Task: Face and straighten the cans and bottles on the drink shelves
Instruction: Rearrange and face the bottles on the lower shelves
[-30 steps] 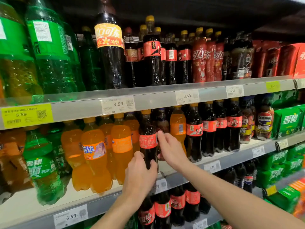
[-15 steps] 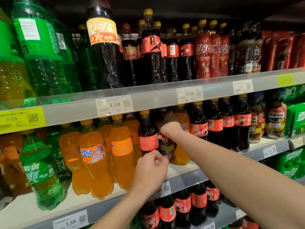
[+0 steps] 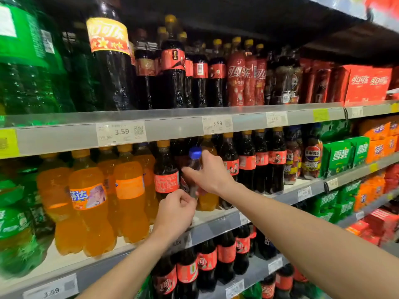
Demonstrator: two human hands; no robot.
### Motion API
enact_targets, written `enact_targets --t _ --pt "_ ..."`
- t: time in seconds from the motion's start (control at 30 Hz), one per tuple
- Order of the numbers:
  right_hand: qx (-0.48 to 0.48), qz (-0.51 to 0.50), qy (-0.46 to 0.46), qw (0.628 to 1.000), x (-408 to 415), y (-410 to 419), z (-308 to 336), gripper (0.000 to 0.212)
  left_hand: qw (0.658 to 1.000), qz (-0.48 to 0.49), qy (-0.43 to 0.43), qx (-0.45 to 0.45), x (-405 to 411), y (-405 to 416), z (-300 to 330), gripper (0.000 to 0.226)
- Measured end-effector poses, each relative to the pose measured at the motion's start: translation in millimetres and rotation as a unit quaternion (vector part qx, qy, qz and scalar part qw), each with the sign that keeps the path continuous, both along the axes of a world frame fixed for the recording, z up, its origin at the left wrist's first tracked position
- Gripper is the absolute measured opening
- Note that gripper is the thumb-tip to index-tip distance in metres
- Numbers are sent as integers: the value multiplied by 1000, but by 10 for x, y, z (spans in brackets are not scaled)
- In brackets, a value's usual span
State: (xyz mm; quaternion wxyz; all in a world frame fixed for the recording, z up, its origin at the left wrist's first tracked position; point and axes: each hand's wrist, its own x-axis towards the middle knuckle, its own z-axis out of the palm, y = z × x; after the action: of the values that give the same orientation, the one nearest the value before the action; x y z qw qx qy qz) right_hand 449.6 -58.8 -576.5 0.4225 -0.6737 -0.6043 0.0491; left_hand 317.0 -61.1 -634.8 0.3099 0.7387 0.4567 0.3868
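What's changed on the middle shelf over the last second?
The right hand, which had reached into the back of the row, has drawn a blue-capped bottle forward into the gap and holds it by the shoulder. The left hand let go of the cola bottle and now pinches the blue-capped bottle's lower part. The orange bottles stayed put.

Bright shelves, dark top, blurred edges
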Motion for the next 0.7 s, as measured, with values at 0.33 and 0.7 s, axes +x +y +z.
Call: enact_targets --t 0.33,0.7 --pt "109 27 79 991 237 -534 85 34 997 -11 -33 62 275 -200 93 25" --pt "131 -82 110 982 1181 -1309 98 32 989 -87 53 107 1302 -654 254 91"
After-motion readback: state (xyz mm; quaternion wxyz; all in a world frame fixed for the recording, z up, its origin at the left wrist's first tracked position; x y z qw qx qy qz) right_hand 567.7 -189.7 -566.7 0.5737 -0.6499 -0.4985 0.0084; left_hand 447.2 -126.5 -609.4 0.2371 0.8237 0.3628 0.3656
